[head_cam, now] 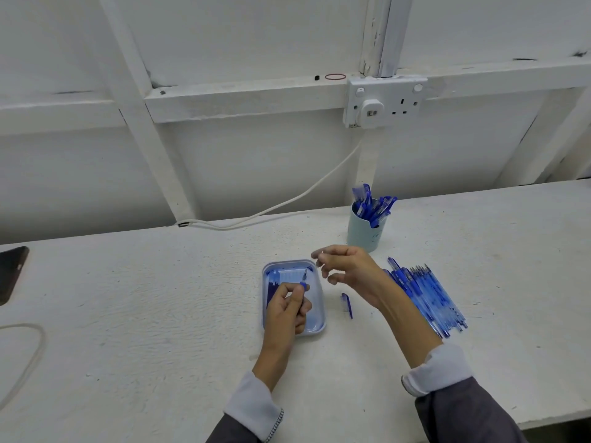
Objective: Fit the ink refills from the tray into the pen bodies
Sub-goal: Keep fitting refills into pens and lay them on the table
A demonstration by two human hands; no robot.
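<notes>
My left hand [287, 306] pinches a pen body [303, 281] over the tray [316, 318], tip pointing away. My right hand [348, 271] hovers just beside the tray, fingers loosely spread.

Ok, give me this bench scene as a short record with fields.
left grip: pinches a pen, tip pointing away, over the tray
right grip: open, empty, near the tray's far right corner
refills: in the tray's far left
cap: lies loose, right of the tray
pile: pens lying right of the cap
cup: upright, holds more pens
</notes>
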